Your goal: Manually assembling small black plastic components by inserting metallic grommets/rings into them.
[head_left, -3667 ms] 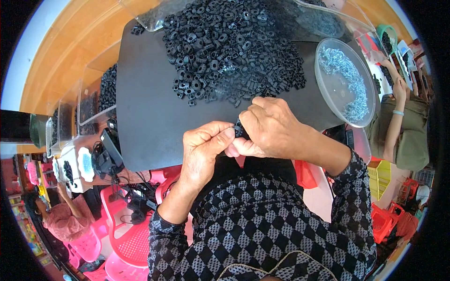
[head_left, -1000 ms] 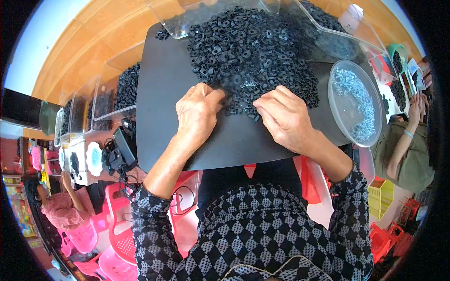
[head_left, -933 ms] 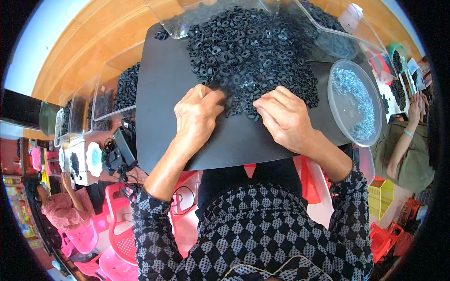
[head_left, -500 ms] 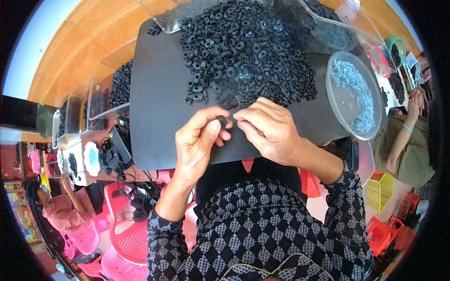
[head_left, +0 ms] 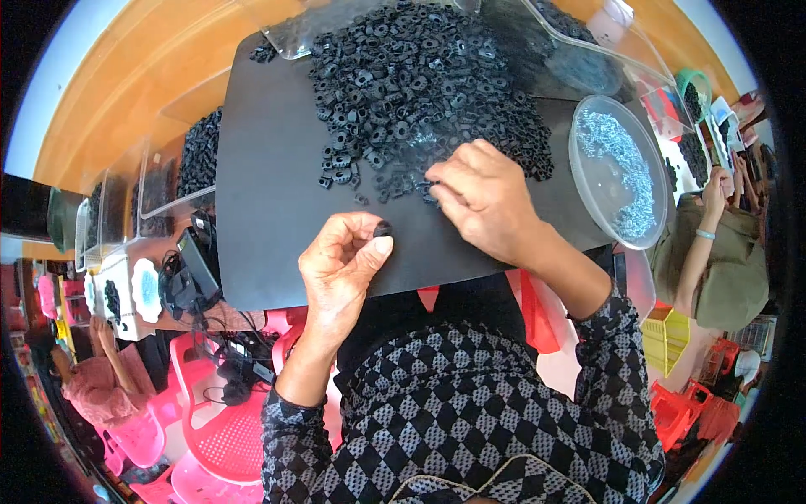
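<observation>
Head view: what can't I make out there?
In the head view:
Black piece: full shape, partly covered by the left hand.
Right hand: whether it grips anything; its curled fingers hide that.
Bluish bits in the round tray: exact form, too small.

Small-parts workshop, shared by several people. Main cue: dark worktop (head_left: 269,185) with a big heap of small black parts (head_left: 403,76), plus a round clear tray (head_left: 598,191) of tiny shiny bits (head_left: 635,164). Clear bins (head_left: 178,206) of more black parts along the left. One person in pink (head_left: 105,391) sits left, another in olive (head_left: 714,269) right, both by surfaces with similar dark pieces. Furniture basic: pink plastic chairs (head_left: 227,441), red stools (head_left: 674,409), yellow crate (head_left: 666,338). Can't tell if it's inside a home.
</observation>
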Demonstrator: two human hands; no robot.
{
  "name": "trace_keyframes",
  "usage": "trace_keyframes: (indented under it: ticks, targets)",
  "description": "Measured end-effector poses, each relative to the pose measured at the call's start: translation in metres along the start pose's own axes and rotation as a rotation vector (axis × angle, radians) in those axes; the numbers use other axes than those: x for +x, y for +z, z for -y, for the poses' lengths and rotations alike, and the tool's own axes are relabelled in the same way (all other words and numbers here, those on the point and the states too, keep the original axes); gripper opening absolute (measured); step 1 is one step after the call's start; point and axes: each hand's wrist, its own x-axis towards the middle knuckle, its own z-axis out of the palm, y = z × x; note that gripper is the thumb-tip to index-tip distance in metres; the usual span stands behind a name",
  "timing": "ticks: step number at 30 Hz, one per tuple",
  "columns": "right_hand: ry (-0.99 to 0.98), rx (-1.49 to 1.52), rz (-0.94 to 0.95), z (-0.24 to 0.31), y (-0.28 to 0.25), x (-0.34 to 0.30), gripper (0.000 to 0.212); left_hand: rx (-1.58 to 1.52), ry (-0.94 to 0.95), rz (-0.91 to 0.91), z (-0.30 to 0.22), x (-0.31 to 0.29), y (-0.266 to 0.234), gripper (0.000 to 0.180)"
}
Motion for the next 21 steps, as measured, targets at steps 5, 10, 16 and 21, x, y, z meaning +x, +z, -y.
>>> trace_keyframes:
  ticks: [5, 10, 16, 21]
  targets:
    - [-0.025, -0.167, 0.110, 0.004, 0.020, 0.008, 0.017, -0.006, -0.044, 0.030, 0.003, -0.002, -0.001, 0.019]
    - [-0.023, -0.266, 0.137, 0.004, 0.024, 0.012, 0.013, 0.028, -0.035, 0.057, 0.004, 0.000, 0.000, 0.018]
    - [-0.051, -0.239, 0.105, 0.000, 0.029, 0.016, 0.008, 0.102, 0.008, 0.030, 0.008, 0.003, 0.003, 0.016]
    - [-0.032, -0.138, 0.076, -0.005, 0.028, 0.012, 0.008, 0.159, 0.007, 0.025, 0.009, 0.003, 0.003, 0.015]
